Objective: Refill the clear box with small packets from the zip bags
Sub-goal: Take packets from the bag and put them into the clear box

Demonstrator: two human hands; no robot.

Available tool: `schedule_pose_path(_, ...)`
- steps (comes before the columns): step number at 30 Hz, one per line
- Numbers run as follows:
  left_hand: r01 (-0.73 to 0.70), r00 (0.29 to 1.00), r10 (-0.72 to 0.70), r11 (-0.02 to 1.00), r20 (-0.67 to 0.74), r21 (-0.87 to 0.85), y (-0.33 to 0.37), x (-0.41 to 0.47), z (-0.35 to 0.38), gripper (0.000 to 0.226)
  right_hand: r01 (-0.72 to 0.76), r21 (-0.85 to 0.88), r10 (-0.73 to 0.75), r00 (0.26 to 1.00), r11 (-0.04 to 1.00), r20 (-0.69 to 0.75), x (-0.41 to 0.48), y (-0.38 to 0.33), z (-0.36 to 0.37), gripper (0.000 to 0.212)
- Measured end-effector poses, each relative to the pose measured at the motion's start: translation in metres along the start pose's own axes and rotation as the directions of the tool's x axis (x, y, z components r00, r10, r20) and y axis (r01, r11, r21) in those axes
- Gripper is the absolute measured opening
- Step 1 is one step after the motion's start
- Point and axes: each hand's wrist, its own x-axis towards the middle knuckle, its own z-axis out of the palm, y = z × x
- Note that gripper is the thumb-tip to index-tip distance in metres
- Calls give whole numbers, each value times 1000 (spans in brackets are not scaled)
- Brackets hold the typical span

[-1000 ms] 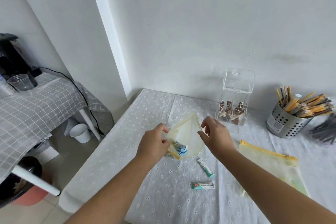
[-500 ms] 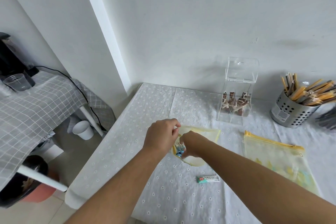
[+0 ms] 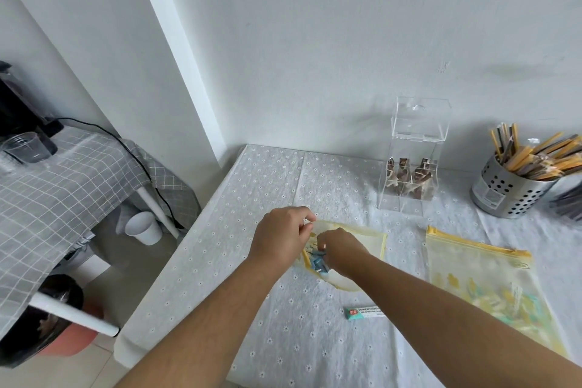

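Observation:
A small yellow-edged zip bag (image 3: 370, 238) lies on the table in front of me. My left hand (image 3: 282, 238) pinches its open edge. My right hand (image 3: 338, 250) is inside the bag mouth, fingers curled round several blue packets (image 3: 316, 263). One loose teal-and-white packet (image 3: 365, 313) lies on the cloth nearer to me. The clear box (image 3: 412, 154) stands at the back with its lid up and brown packets in its lower compartments. A larger zip bag (image 3: 485, 280) with pale packets lies to the right.
A perforated metal cup (image 3: 507, 190) full of stick packets stands at the far right. The white dotted tablecloth (image 3: 252, 261) ends at a left edge with floor below. A second table with a checked cloth (image 3: 53, 186), a white cup (image 3: 143, 228) and a bin sit to the left.
The bag was held up between both hands, then laid down. My right hand went into its mouth and now grips the blue packets. One loose packet is no longer seen.

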Motion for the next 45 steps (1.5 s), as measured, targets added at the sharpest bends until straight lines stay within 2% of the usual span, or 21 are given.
schedule_pose_path(4,5,1000,-5,1000,19,-13,-2,3,-2,17,-22,133,29,998,991,-52,7,2,4,19)
schedule_pose_path(8,6,1000,-5,1000,27,-11,-5,10,-3,16,90,7,-88,990,996,-113,8,1,2,21)
schedule_pose_path(12,14,999,-13,1000,36,-16,-6,22,-5,13,232,-163,-259,951,959,-168,-3,1,-11,24)
schedule_pose_path(16,20,998,-20,1000,56,-12,-4,40,-7,12,288,-138,-311,929,948,-202,-26,2,-37,24)
schedule_pose_path(20,33,997,-33,999,69,-7,3,64,-8,15,262,20,-237,902,965,-361,-56,12,-81,19)
schedule_pose_path(25,39,999,-40,999,27,38,18,96,-8,19,200,148,-79,810,969,-581,-73,54,-146,12)
schedule_pose_path(29,44,999,-43,996,-16,76,24,112,2,17,86,187,57,760,979,-647,-60,110,-181,14)
schedule_pose_path(32,60,998,-57,992,-34,111,26,114,12,17,-13,151,106,773,989,-626,-35,152,-182,16)
schedule_pose_path(37,104,994,-100,988,-42,112,27,113,25,18,-180,64,189,866,982,-462,3,192,-165,22)
schedule_pose_path(41,107,994,-103,987,-38,119,30,110,30,17,-209,7,197,906,978,-375,27,202,-157,24)
schedule_pose_path(45,94,996,-93,988,-16,119,33,106,33,15,-185,-113,157,964,976,-215,42,206,-149,20)
